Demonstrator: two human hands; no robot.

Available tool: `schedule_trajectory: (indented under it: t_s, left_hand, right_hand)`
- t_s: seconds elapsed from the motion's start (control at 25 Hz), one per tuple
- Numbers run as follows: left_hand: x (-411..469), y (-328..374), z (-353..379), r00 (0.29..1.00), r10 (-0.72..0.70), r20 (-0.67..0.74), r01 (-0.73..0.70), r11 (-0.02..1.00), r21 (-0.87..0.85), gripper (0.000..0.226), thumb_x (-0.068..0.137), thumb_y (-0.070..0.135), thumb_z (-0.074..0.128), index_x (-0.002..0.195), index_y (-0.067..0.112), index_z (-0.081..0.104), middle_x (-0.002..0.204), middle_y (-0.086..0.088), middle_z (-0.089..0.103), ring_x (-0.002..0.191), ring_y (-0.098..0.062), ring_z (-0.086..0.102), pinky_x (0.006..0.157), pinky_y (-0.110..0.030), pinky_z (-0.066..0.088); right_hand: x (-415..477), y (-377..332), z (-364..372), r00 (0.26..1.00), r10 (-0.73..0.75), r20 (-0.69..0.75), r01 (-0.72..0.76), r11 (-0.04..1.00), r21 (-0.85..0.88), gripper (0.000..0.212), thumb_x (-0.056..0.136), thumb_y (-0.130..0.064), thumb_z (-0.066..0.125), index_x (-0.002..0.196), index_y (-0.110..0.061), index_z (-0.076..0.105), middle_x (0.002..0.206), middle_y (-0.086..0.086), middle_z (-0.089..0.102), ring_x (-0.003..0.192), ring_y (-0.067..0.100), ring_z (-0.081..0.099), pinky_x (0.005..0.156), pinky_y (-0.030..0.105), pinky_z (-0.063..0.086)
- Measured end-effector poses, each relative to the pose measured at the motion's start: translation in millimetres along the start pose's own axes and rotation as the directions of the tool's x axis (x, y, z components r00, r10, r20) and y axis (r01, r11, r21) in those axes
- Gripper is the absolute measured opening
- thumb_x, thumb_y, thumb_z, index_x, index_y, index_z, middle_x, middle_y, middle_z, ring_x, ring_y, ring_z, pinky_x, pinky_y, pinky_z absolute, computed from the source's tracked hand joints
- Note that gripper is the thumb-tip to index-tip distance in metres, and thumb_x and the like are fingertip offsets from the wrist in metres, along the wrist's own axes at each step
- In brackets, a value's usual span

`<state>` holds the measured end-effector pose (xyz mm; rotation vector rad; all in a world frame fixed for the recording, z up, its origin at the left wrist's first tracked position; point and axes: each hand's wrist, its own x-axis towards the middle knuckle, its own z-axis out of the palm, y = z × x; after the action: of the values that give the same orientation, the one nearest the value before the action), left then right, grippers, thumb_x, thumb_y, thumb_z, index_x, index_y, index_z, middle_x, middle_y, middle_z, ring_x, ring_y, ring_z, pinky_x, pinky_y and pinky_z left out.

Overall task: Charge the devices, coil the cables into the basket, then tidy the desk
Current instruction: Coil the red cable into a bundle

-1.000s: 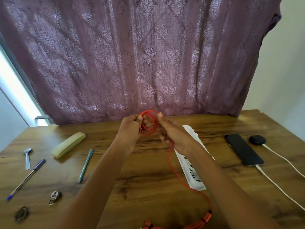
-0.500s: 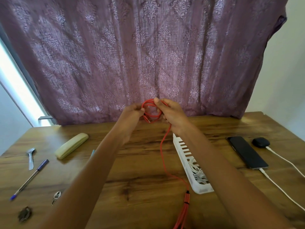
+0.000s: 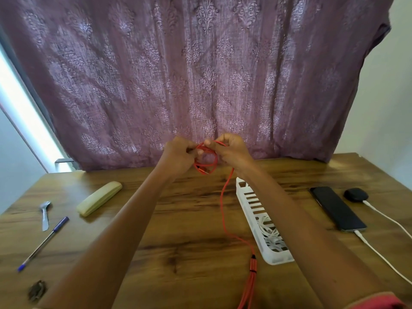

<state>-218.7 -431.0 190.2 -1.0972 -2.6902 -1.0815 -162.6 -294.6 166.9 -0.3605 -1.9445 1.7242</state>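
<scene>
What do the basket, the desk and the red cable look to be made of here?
Basket: white moulded plastic, matte, judging by its even slotted walls.
Desk: wood or wood-look laminate with a low sheen; brown grain shows, but not which of the two.
Cable: flexible red sheath, probably rubbery plastic or fine braid; too thin to tell.

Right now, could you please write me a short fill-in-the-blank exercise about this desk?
The left hand and right hand grip the red cable in front of the purple ____. The coiled cable inside the basket is ____. The phone lies to the basket's ____. Beside the pen lies a metal ____.
Missing words: curtain; white; right; spoon.
</scene>
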Motion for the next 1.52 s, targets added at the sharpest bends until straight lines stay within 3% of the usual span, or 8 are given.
schedule_trajectory:
  t_s: [0.4,0.56,0.64,0.76,1.04,1.16,1.32,1.52]
  left_hand:
    - [-6,3,17,0.808,-0.573,-0.14,0.282,0.584,-0.761,0.014,0.089,0.011,0.061,0.08,0.008,0.071,0.054,0.008,0.064,0.057,-0.002,0.061,0.063,-0.026,0.055]
    - [1,-4,12,0.69,-0.688,-0.223,0.262,0.525,-0.81,0.018,0.087,0.017,0.064,0.098,0.005,0.072,0.083,-0.007,0.069,0.071,-0.015,0.064,0.067,-0.033,0.06]
    - [1,-4,13,0.657,-0.699,-0.283,0.251,0.557,-0.792,0.018,0.085,0.021,0.065,0.096,0.008,0.073,0.086,-0.008,0.072,0.079,-0.018,0.067,0.077,-0.032,0.058]
    - [-8,5,19,0.643,-0.644,-0.415,0.243,0.685,-0.687,0.018,0.088,0.021,0.061,0.092,0.01,0.074,0.08,-0.006,0.072,0.076,-0.013,0.065,0.072,-0.016,0.049]
    - [-27,5,19,0.788,-0.288,-0.544,0.143,0.945,-0.294,0.022,0.091,0.02,0.056,0.09,0.007,0.073,0.077,-0.017,0.072,0.053,-0.004,0.048,0.058,-0.009,0.031]
    - [-32,1,23,0.863,-0.177,-0.474,0.01,0.942,-0.334,0.017,0.088,0.017,0.062,0.094,0.007,0.074,0.074,-0.015,0.072,0.046,0.008,0.046,0.053,-0.006,0.039]
    - [-38,2,28,0.938,-0.086,-0.337,-0.089,0.878,-0.471,0.021,0.085,0.011,0.065,0.105,0.015,0.07,0.085,0.002,0.071,0.066,0.014,0.053,0.066,-0.01,0.049]
    - [-41,11,37,0.985,-0.115,-0.13,-0.027,0.641,-0.767,0.02,0.093,0.009,0.05,0.103,0.009,0.069,0.081,0.004,0.072,0.074,0.001,0.066,0.07,-0.014,0.053]
  right_hand:
    - [-36,20,6,0.974,0.223,0.046,-0.222,0.883,0.413,0.04,0.093,-0.048,0.043,0.07,-0.016,0.051,0.046,-0.003,0.045,0.033,0.005,0.033,0.035,0.017,0.029]
    - [-59,45,14,1.0,-0.02,0.011,0.022,0.988,-0.154,0.034,0.1,-0.035,0.034,0.096,-0.013,0.059,0.055,-0.002,0.05,0.042,0.006,0.044,0.046,0.023,0.033]
    - [-65,56,15,0.957,-0.28,0.071,0.237,0.622,-0.746,0.023,0.099,-0.026,0.042,0.104,-0.013,0.06,0.068,0.001,0.063,0.056,0.014,0.059,0.051,0.024,0.035]
    - [-70,49,24,0.843,-0.437,0.313,0.391,0.099,-0.915,0.016,0.077,-0.024,0.074,0.087,-0.013,0.068,0.066,0.002,0.067,0.049,0.017,0.062,0.043,0.019,0.028]
    - [-70,-1,17,0.462,-0.683,0.566,0.614,-0.214,-0.76,0.025,0.068,-0.009,0.045,0.064,-0.018,0.068,0.066,-0.001,0.059,0.054,0.015,0.056,0.034,0.02,0.031]
    - [-65,-12,5,0.449,-0.694,0.562,0.68,-0.142,-0.719,0.026,0.075,-0.012,0.044,0.069,-0.017,0.068,0.071,0.0,0.059,0.065,0.015,0.056,0.037,0.021,0.033]
    - [-50,-16,-11,0.687,-0.633,0.357,0.683,0.393,-0.616,0.027,0.082,-0.035,0.053,0.082,-0.018,0.073,0.085,-0.001,0.06,0.072,0.007,0.051,0.06,0.025,0.045]
    - [-32,-14,-24,0.795,-0.586,0.157,0.585,0.671,-0.456,0.016,0.077,-0.028,0.069,0.075,-0.013,0.07,0.085,-0.007,0.059,0.077,0.012,0.059,0.068,0.041,0.052]
